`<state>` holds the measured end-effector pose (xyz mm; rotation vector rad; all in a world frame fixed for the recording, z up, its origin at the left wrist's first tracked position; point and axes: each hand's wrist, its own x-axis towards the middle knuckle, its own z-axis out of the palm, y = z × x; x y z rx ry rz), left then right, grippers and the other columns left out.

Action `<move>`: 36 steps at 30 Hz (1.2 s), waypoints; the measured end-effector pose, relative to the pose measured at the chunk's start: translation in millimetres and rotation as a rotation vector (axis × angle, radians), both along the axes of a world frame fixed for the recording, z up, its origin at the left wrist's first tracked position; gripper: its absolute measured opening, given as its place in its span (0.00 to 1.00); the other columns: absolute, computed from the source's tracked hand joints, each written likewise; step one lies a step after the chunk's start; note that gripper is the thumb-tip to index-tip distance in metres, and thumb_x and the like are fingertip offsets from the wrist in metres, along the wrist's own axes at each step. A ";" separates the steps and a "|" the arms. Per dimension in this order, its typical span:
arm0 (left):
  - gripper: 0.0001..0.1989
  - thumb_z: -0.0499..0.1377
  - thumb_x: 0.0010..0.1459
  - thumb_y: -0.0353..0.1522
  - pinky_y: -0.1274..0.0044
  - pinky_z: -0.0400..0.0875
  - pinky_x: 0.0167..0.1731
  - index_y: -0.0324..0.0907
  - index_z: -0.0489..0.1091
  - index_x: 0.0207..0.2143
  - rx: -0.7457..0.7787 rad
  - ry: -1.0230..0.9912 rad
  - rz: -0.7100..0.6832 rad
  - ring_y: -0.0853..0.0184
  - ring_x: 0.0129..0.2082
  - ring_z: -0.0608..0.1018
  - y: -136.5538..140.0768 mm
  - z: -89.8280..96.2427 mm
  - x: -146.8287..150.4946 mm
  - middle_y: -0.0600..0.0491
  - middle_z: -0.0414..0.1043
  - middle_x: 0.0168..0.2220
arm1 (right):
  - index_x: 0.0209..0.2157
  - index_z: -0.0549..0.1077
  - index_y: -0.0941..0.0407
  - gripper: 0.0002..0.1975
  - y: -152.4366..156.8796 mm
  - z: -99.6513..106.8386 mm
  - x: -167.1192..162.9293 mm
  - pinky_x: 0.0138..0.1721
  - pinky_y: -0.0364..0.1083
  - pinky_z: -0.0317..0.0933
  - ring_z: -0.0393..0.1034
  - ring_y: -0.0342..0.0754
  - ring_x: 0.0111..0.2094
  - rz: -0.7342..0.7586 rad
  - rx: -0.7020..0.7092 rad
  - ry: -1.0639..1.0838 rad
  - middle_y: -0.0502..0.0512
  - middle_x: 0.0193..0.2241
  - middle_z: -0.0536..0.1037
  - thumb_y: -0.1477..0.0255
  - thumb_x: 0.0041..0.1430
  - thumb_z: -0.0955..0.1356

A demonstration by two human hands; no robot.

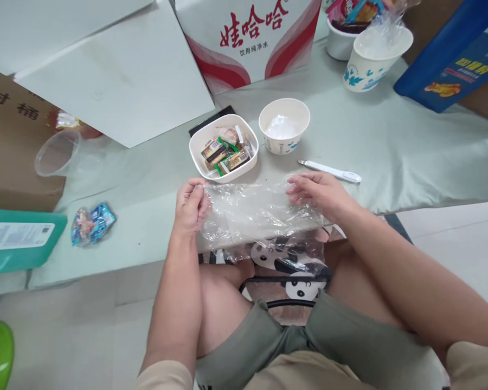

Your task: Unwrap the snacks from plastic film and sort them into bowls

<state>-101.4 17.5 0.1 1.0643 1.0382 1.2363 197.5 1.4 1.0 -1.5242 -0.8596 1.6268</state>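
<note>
A clear plastic bag point(248, 208) is spread out between my hands over the table's front edge, its lower part hanging above my lap. My left hand point(192, 206) is closed on the bag's upper left corner. At its upper right, my right hand point(315, 190) holds the bag between thumb and curled fingers. Just beyond stands a white square bowl point(196, 149) with several small wrapped snacks point(226, 151) inside. A paper cup point(284, 142) with something white and translucent in it is to its right. Near my right hand lies a white peeler-like or knife-like tool point(333, 171).
A paper cup point(366, 67) stuffed with clear plastic and a white tub point(340, 43) of packets stand at the back right, near a blue container point(443, 59). White cartons point(117, 76) line the back. At left are a transparent cup point(59, 154), blue packets point(92, 223) and a green container point(20, 238).
</note>
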 end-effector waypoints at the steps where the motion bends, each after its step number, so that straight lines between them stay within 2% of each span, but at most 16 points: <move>1: 0.19 0.70 0.50 0.49 0.83 0.41 0.06 0.47 0.69 0.31 -0.003 0.023 0.003 0.78 0.05 0.46 0.2 -0.1 -0.1 0.68 0.51 0.07 | 0.35 0.75 0.56 0.12 0.6 0.7 -0.3 0.25 0.43 0.70 0.76 0.45 0.25 -0.001 0.041 -0.011 0.56 0.29 0.81 0.61 0.58 0.72; 6: 0.18 0.68 0.52 0.48 0.82 0.43 0.08 0.46 0.71 0.34 -0.052 0.184 0.042 0.77 0.06 0.50 1.8 0.8 -1.0 0.66 0.53 0.09 | 0.34 0.77 0.55 0.10 0.0 2.4 3.9 0.16 0.40 0.60 0.63 0.38 0.15 -0.106 0.322 -0.150 0.49 0.24 0.78 0.62 0.59 0.72; 9: 0.17 0.67 0.53 0.48 0.81 0.43 0.09 0.45 0.72 0.35 -0.029 0.316 0.057 0.76 0.07 0.53 3.1 0.1 0.3 0.65 0.54 0.09 | 0.36 0.77 0.54 0.10 -2.0 1.9 6.3 0.14 0.40 0.54 0.58 0.37 0.13 -0.166 0.412 -0.237 0.47 0.22 0.76 0.62 0.61 0.70; 13: 0.16 0.67 0.54 0.46 0.82 0.46 0.10 0.43 0.74 0.34 0.034 0.412 0.127 0.76 0.08 0.57 2.8 -0.1 1.5 0.63 0.58 0.09 | 0.38 0.78 0.53 0.11 -4.3 0.1 7.4 0.15 0.40 0.54 0.58 0.38 0.15 -0.173 0.472 -0.327 0.46 0.20 0.73 0.61 0.63 0.68; 18: 0.20 0.68 0.50 0.47 0.81 0.47 0.09 0.43 0.74 0.37 0.010 0.362 0.145 0.76 0.08 0.58 -0.6 2.5 -2.1 0.62 0.66 0.12 | 0.41 0.77 0.52 0.13 -5.2 -1.8 9.9 0.16 0.42 0.55 0.57 0.39 0.14 -0.191 0.511 -0.328 0.45 0.20 0.72 0.59 0.66 0.66; 22: 0.18 0.69 0.48 0.46 0.81 0.44 0.09 0.41 0.73 0.28 -0.067 0.403 0.133 0.77 0.08 0.57 -0.4 0.1 -2.6 0.61 0.61 0.11 | 0.42 0.75 0.51 0.17 -5.0 -2.2 11.9 0.16 0.43 0.53 0.55 0.40 0.13 -0.204 0.561 -0.337 0.45 0.18 0.69 0.55 0.68 0.62; 24: 0.16 0.69 0.49 0.43 0.82 0.45 0.11 0.41 0.72 0.25 -0.048 0.406 0.163 0.78 0.10 0.57 1.3 -1.9 -1.2 0.62 0.59 0.11 | 0.40 0.74 0.51 0.18 -4.9 -2.6 12.4 0.16 0.44 0.53 0.56 0.41 0.13 -0.219 0.574 -0.352 0.46 0.19 0.70 0.53 0.68 0.61; 27: 0.18 0.69 0.49 0.46 0.83 0.52 0.14 0.42 0.73 0.27 0.046 0.235 0.234 0.78 0.13 0.59 3.2 -1.7 1.9 0.62 0.59 0.14 | 0.40 0.73 0.50 0.19 -4.3 -4.2 12.7 0.17 0.44 0.53 0.57 0.41 0.14 -0.271 0.616 -0.363 0.47 0.20 0.70 0.50 0.67 0.61; 29: 0.23 0.69 0.47 0.52 0.82 0.62 0.18 0.42 0.74 0.31 0.051 0.082 0.165 0.76 0.18 0.67 1.6 1.4 4.0 0.58 0.67 0.21 | 0.40 0.73 0.49 0.20 -3.6 -5.2 12.7 0.17 0.45 0.53 0.57 0.42 0.15 -0.312 0.662 -0.372 0.48 0.20 0.69 0.50 0.68 0.60; 31: 0.29 0.71 0.41 0.54 0.78 0.73 0.27 0.42 0.75 0.36 -0.016 0.031 0.010 0.69 0.29 0.77 -3.2 5.2 6.2 0.51 0.76 0.33 | 0.41 0.72 0.49 0.20 -3.1 -5.0 13.0 0.18 0.45 0.54 0.58 0.42 0.15 -0.348 0.716 -0.386 0.49 0.22 0.70 0.49 0.68 0.59; 33: 0.30 0.75 0.37 0.48 0.73 0.78 0.36 0.42 0.76 0.40 -0.107 0.113 -0.132 0.62 0.40 0.81 -9.6 7.6 8.8 0.46 0.79 0.44 | 0.41 0.72 0.48 0.20 -3.9 -3.5 14.7 0.18 0.46 0.55 0.59 0.43 0.16 -0.388 0.767 -0.393 0.50 0.24 0.72 0.49 0.69 0.58; 34: 0.29 0.75 0.38 0.45 0.72 0.78 0.39 0.42 0.76 0.41 -0.152 0.179 -0.186 0.60 0.42 0.82 -12.4 7.7 10.4 0.45 0.80 0.46 | 0.42 0.71 0.47 0.21 -5.1 -2.5 16.6 0.19 0.46 0.56 0.61 0.44 0.16 -0.399 0.791 -0.400 0.51 0.25 0.73 0.48 0.68 0.58; 36: 0.22 0.74 0.43 0.40 0.72 0.78 0.39 0.40 0.75 0.39 -0.222 0.289 -0.230 0.61 0.39 0.83 -15.8 5.6 14.1 0.45 0.81 0.43 | 0.46 0.70 0.46 0.23 -9.3 -1.0 22.8 0.23 0.49 0.62 0.68 0.47 0.21 -0.381 0.863 -0.412 0.53 0.29 0.76 0.45 0.66 0.58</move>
